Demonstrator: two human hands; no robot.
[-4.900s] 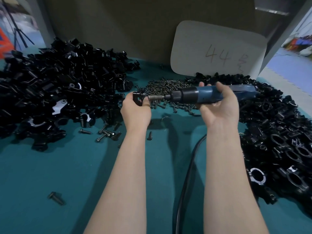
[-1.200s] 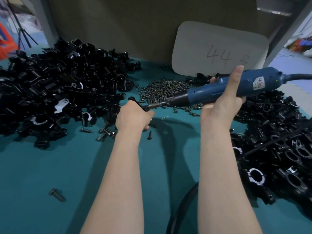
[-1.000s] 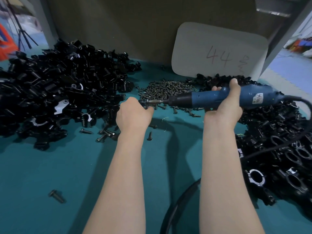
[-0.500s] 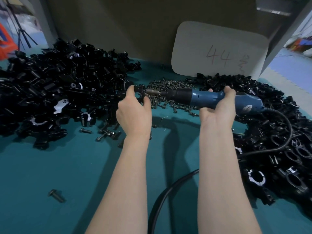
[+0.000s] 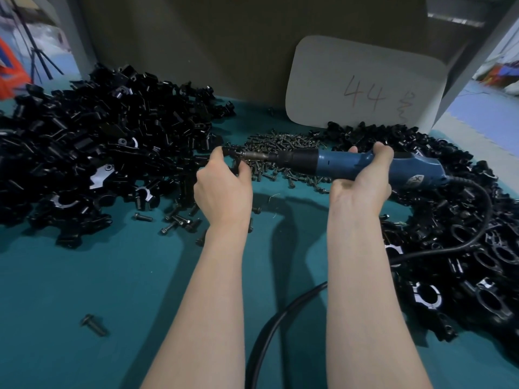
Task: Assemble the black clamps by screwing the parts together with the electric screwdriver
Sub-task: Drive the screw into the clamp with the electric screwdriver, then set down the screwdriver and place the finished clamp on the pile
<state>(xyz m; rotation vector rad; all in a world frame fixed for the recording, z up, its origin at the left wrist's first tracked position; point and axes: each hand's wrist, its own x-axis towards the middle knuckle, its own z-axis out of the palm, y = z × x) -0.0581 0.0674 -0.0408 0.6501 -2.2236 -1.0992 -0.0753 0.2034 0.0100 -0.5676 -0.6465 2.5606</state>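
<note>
Hands: we see two, both bare, raised over the teal table mat (image 5: pixel 118 276).
Left hand (image 5: pixel 223 189): its fingers and thumb pinch one small black clamp piece (image 5: pixel 233 158). Most of the piece is hidden behind the fingers.
Right hand (image 5: pixel 361 186): its fingers are curled round the one blue electric screwdriver with a black nose (image 5: pixel 331 164), which lies nearly level and points towards 9 o'clock.
Task's thing: the held clamp piece sits just above centre, and the screwdriver's metal bit meets it.
Cable: one black cord (image 5: pixel 280 313) leaves the tool's rear, loops over the right-hand pile and exits at 6 o'clock.
Piles of black clamp parts: two. The larger pile of loose black clamp halves (image 5: pixel 98 147) is at 10 o'clock, and the pile of ring-shaped black clamps (image 5: pixel 463 234) is at 4 o'clock. We cannot count the pieces in either.
Screw heap: one mound of small dark screws (image 5: pixel 280 143) lies at 12 o'clock, behind the tool.
Strays: several loose dark screws (image 5: pixel 177 221) lie beside the left wrist, and one lone dark bolt (image 5: pixel 94 324) lies at 7 o'clock.
Card: one white rounded card marked "44" (image 5: pixel 365 85) leans against the back wall at 1 o'clock.
</note>
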